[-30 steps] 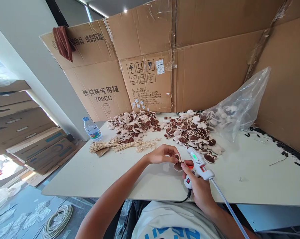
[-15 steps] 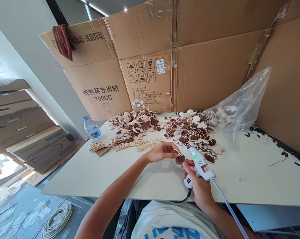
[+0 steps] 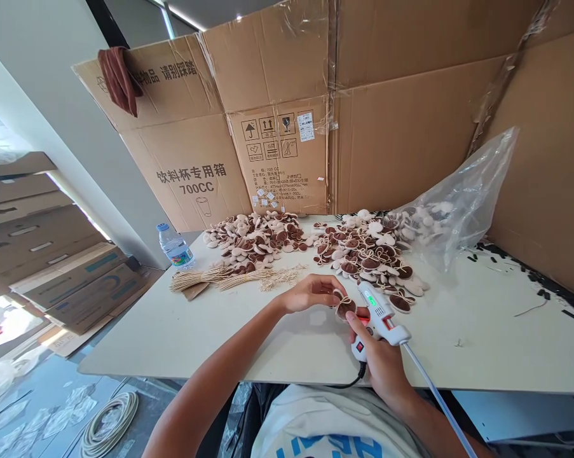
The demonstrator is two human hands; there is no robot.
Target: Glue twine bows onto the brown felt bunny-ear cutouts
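A small brown fabric piece [image 3: 346, 309] with a cream cord loop on it is pinched by my left hand [image 3: 314, 294]. My right hand [image 3: 384, 364] is wrapped round the handle of a white hot glue gun [image 3: 380, 308], and its thumb also touches the brown piece's lower edge. A green display glows on the gun's top, and a long glue stick [image 3: 437, 394] runs out of its rear. Just beyond the gun lies a heap of brown and cream pieces with cord loops [image 3: 370, 249].
Another heap of brown and cream pieces [image 3: 258, 238] lies left of it, with bundles of cream cord [image 3: 205, 278] in front. A water bottle [image 3: 175, 247] stands at the left. A clear plastic bag [image 3: 463, 197] sits at the right, before cardboard walls [image 3: 424, 127].
The cord loop now lies across the face of the brown piece, and my right thumb has shifted slightly onto its edge. The glue gun stays almost where it was.
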